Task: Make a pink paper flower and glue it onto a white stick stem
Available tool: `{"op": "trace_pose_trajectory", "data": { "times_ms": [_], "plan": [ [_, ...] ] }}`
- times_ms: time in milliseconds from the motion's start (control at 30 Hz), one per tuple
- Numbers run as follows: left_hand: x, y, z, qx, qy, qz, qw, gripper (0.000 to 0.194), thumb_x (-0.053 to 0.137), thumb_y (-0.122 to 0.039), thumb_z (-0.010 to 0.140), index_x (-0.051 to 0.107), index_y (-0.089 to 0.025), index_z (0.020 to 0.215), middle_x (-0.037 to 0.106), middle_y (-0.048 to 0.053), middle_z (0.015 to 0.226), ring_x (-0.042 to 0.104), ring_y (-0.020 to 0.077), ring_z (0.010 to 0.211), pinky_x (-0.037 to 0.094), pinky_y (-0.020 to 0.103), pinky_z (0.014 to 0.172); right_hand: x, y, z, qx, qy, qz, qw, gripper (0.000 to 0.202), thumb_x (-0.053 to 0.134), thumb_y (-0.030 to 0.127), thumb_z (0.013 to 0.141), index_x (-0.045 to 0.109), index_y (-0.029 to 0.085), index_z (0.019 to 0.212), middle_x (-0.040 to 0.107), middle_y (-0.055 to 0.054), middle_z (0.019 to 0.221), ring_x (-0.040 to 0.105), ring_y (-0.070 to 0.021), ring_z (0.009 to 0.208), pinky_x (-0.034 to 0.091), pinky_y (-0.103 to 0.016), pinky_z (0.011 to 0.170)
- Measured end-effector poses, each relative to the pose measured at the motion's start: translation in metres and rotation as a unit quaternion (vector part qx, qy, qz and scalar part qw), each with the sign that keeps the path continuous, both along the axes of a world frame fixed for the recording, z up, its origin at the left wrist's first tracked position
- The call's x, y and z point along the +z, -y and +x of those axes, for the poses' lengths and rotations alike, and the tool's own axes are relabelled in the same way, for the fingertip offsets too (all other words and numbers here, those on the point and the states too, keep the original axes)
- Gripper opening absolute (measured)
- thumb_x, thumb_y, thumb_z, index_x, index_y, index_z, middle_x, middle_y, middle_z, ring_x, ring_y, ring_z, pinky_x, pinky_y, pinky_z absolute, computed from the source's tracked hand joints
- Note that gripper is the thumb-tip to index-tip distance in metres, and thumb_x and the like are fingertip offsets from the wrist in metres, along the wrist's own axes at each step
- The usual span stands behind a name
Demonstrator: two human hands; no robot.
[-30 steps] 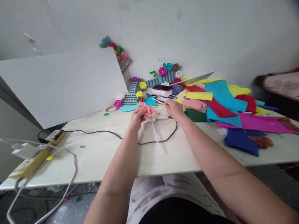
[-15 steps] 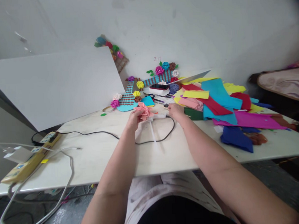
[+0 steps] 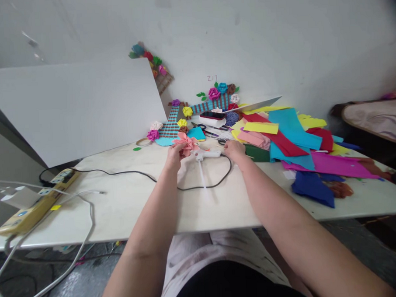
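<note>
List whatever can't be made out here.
Head view, all:
What the right hand grips, if anything: too small, partly covered by the hand.
Fingertips of the left hand: hidden by the pink flower.
Left part of the wall decoration: behind the white board.
Part of the white cable: cut off by the left edge.
Phone screen: too small.

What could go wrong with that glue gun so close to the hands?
The left hand holds the pink paper flower close to the white glue gun. If the gun is hot, which I can't see, it might burn the fingers or mark the petals.

The black cord loops on the table between the forearms, so an arm could snag it and drag the gun.
</note>
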State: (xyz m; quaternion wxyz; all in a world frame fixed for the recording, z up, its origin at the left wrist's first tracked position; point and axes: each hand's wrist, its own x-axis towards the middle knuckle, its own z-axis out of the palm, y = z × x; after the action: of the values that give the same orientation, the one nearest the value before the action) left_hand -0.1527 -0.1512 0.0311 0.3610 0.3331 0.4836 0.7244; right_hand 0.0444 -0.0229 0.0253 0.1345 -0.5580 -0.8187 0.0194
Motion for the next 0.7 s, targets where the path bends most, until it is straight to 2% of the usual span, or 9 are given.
{"op": "trace_pose_trajectory", "data": {
  "times_ms": [167,300,500,700],
  "plan": [
    [-0.001,-0.001,0.001,0.007,0.012,-0.009,1.000,0.022,0.068,-0.034,0.054,0.064,-0.014,0.061,0.057,0.003,0.053,0.050,0.0123,0.048,0.043,0.026,0.052,-0.001,-0.001,-0.001,0.011,-0.012,0.018,1.000,0.030,0.058,0.017,0.074,0.073,0.022,0.099,0.068,-0.011,0.111,0.063,-0.0256,0.101,0.046,-0.032,0.075],
    [-0.002,-0.001,-0.001,0.004,0.002,-0.007,1.000,0.024,0.068,-0.036,0.054,0.065,-0.014,0.062,0.059,0.003,0.054,0.051,0.0125,0.049,0.044,0.027,0.053,0.000,0.000,-0.003,0.036,-0.045,0.078,0.995,0.032,0.052,0.016,0.078,0.072,0.020,0.101,0.067,-0.012,0.109,0.061,-0.0269,0.100,0.045,-0.034,0.078],
    [0.002,-0.001,-0.009,0.053,0.018,0.008,0.998,0.022,0.067,-0.035,0.054,0.062,-0.015,0.061,0.056,0.000,0.051,0.050,0.0107,0.047,0.045,0.026,0.055,0.004,0.007,-0.008,0.072,-0.126,0.156,0.977,0.033,0.045,0.014,0.083,0.070,0.017,0.103,0.067,-0.013,0.105,0.058,-0.0258,0.098,0.042,-0.036,0.083],
    [0.003,0.001,-0.007,0.032,0.007,0.003,0.999,0.027,0.067,-0.038,0.053,0.063,-0.014,0.065,0.056,0.000,0.053,0.048,0.0094,0.049,0.045,0.024,0.056,0.001,0.006,-0.014,0.095,-0.211,0.188,0.955,0.030,0.046,0.012,0.079,0.071,0.016,0.095,0.069,-0.011,0.098,0.058,-0.0254,0.093,0.043,-0.036,0.081]
  ]
}}
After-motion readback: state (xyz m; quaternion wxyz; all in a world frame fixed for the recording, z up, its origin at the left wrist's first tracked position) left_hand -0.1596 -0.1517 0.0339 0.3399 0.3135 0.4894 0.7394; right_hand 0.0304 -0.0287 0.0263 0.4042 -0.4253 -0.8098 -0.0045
